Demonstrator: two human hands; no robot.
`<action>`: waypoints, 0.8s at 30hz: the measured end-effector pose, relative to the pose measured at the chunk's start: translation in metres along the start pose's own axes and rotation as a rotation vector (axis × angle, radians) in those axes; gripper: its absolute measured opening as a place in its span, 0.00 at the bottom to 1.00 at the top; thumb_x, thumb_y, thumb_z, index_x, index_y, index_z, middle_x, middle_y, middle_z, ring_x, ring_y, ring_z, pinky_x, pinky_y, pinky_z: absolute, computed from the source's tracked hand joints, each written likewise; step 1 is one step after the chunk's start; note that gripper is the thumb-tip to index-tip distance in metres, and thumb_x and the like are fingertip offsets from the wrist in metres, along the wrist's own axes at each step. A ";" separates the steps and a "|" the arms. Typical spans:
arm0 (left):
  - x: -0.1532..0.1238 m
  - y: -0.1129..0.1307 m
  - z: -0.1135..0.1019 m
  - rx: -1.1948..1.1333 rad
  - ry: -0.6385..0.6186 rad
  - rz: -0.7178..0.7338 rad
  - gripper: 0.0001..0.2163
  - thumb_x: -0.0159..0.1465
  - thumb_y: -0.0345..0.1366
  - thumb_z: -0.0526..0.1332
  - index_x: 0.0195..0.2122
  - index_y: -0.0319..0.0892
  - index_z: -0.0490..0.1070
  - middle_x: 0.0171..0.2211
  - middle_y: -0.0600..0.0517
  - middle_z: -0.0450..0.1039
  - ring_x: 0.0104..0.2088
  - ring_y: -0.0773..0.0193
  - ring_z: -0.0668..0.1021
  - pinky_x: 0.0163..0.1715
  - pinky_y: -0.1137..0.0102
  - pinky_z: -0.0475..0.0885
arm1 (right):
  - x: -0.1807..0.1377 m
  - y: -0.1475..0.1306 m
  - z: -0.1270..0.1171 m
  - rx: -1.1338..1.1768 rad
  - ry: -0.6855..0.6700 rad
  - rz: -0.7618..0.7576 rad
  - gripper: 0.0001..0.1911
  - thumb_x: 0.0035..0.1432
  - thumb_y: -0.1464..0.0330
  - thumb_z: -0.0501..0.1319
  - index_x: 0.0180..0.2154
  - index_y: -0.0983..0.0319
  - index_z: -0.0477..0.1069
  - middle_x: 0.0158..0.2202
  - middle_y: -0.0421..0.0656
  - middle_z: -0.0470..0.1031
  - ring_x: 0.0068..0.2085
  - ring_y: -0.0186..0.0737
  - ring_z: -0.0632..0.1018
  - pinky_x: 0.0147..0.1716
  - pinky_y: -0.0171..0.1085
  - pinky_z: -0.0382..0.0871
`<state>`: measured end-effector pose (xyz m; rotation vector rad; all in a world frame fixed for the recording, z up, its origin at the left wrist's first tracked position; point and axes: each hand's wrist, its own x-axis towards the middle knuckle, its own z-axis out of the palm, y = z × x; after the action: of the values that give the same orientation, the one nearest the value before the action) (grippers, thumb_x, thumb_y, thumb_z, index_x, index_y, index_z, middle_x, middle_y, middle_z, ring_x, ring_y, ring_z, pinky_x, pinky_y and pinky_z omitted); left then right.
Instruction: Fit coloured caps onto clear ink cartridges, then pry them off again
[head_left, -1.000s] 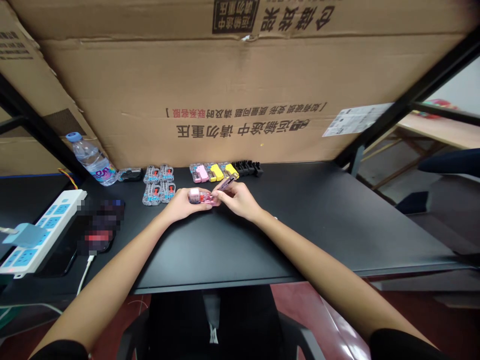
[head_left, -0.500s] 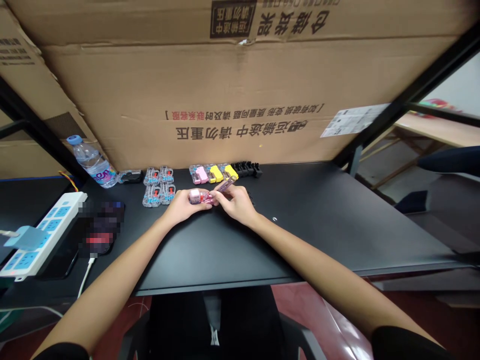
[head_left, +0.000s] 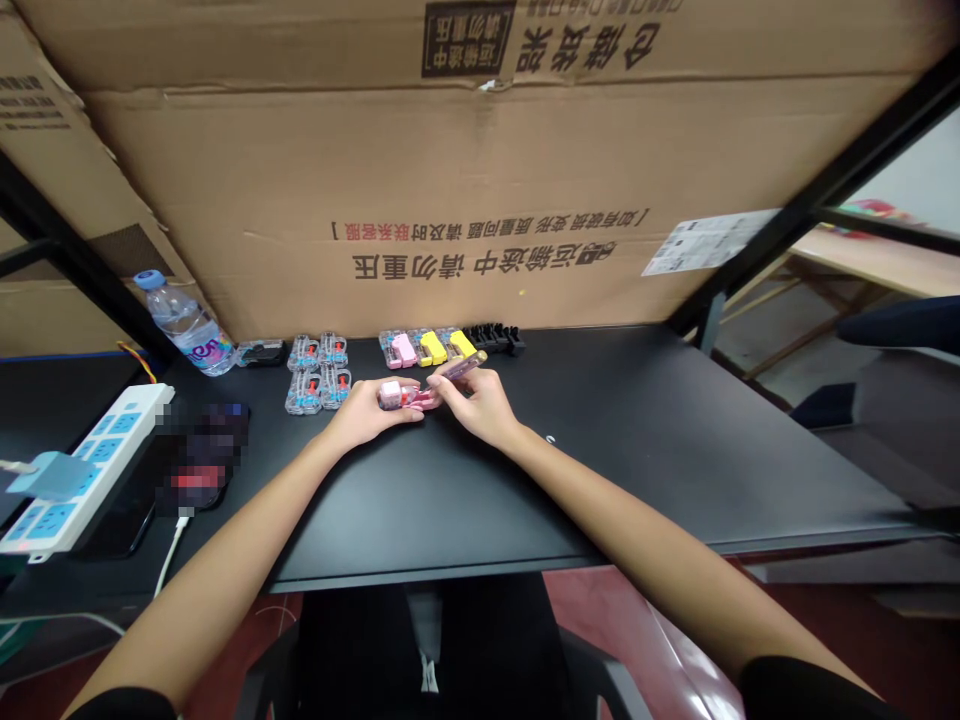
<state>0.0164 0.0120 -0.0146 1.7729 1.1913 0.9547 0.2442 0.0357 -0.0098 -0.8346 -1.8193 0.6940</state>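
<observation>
My left hand is closed around a small pink and clear plastic piece with a bit of red in it. My right hand pinches a slim pen-like tool with a brownish-purple shaft, slanting up to the right. The tool's lower end lies at the pink piece, partly behind my fingers; whether it touches cannot be made out. Beyond my hands stand clear plastic pieces with a pink part and yellow parts. Black plastic parts stand in a row to their right.
Clear cases with red and blue insides sit left of my hands. Further left are a water bottle, a blurred-out phone and a white power strip. Cardboard walls the back of the black table.
The pen-like tool has shifted slightly up and to the right with my right hand's fingers. My left hand and the pink piece have hardly moved.
</observation>
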 end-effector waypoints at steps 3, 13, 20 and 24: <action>-0.001 0.002 -0.001 0.035 -0.028 0.001 0.27 0.57 0.47 0.78 0.55 0.41 0.83 0.47 0.45 0.87 0.48 0.48 0.87 0.55 0.57 0.80 | 0.003 -0.002 -0.004 0.018 0.024 0.012 0.24 0.70 0.47 0.63 0.34 0.61 0.80 0.33 0.48 0.85 0.34 0.47 0.86 0.37 0.43 0.84; -0.002 0.005 -0.002 0.033 -0.074 -0.005 0.28 0.56 0.47 0.79 0.56 0.41 0.82 0.47 0.45 0.87 0.48 0.48 0.87 0.55 0.57 0.80 | 0.005 -0.004 -0.007 -0.009 -0.010 0.017 0.25 0.70 0.46 0.63 0.33 0.60 0.79 0.33 0.48 0.85 0.32 0.48 0.86 0.37 0.46 0.84; -0.002 0.004 -0.003 0.022 -0.093 -0.011 0.28 0.57 0.47 0.78 0.57 0.42 0.82 0.50 0.45 0.87 0.50 0.48 0.87 0.57 0.55 0.79 | 0.006 0.009 -0.011 -0.069 -0.038 0.065 0.26 0.69 0.45 0.63 0.33 0.61 0.79 0.33 0.49 0.85 0.32 0.47 0.84 0.35 0.44 0.81; -0.002 0.003 -0.002 0.008 -0.094 -0.002 0.28 0.57 0.47 0.78 0.56 0.42 0.82 0.53 0.44 0.85 0.51 0.48 0.86 0.58 0.54 0.78 | 0.011 0.019 -0.023 -0.075 0.029 0.136 0.28 0.69 0.43 0.62 0.34 0.61 0.79 0.31 0.48 0.84 0.29 0.45 0.82 0.32 0.41 0.78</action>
<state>0.0150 0.0095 -0.0113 1.8022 1.1382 0.8567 0.2667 0.0581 -0.0102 -1.0204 -1.7835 0.7001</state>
